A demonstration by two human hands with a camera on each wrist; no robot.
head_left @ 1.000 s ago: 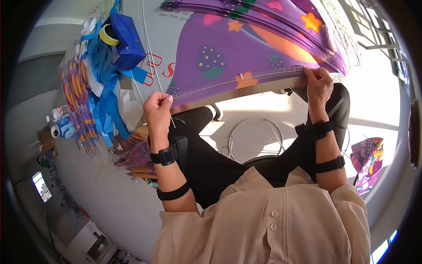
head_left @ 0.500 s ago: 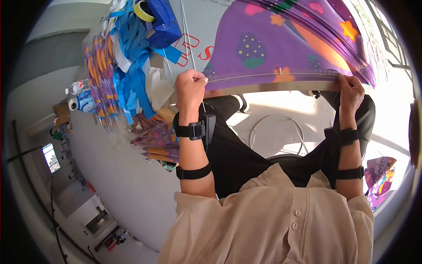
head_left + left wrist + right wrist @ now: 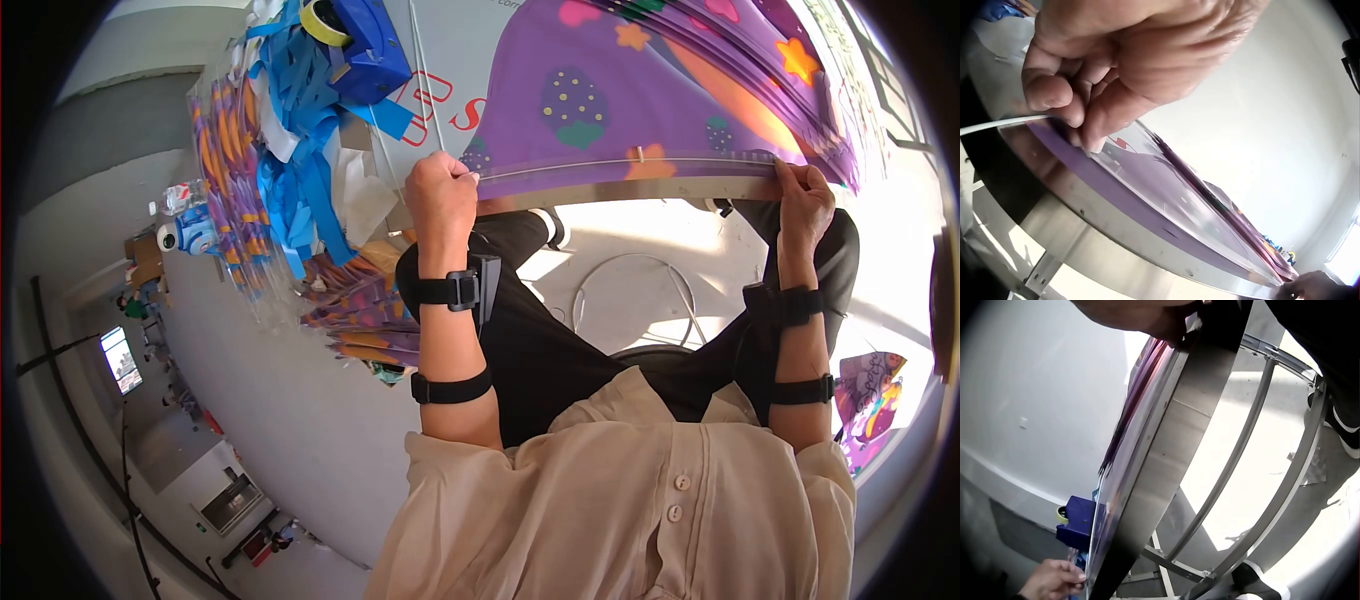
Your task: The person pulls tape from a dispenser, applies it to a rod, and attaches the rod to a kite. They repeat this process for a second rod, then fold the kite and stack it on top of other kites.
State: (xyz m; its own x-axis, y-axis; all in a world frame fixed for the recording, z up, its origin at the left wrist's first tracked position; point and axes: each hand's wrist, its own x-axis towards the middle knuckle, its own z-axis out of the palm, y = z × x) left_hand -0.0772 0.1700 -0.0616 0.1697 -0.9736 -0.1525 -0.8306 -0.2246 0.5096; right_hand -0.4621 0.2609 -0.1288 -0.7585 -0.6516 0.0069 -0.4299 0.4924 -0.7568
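A purple printed sheet point(image 3: 650, 100) with strawberries and stars lies along the metal-edged table front. Near that edge a thin white rod point(image 3: 600, 164) runs across it. My left hand point(image 3: 442, 205) pinches the rod at the sheet's left corner; in the left wrist view the rod's white end point(image 3: 1004, 122) sticks out past the fingers. At the sheet's right end, my right hand point(image 3: 805, 212) pinches its edge between thumb and fingers. Whether those fingers also grip the rod, I cannot tell.
A blue tape dispenser point(image 3: 368, 50) stands at the left, beside blue strips point(image 3: 330, 190). Folded printed pieces point(image 3: 235, 180) hang on the left side. Behind my hands, gathered purple folds point(image 3: 735, 75) lie at the back right. Metal bars point(image 3: 1229, 456) run below the table edge.
The head view has swung left, so the table and hands sit farther right in it. Both hands keep their hold at the sheet's two ends.
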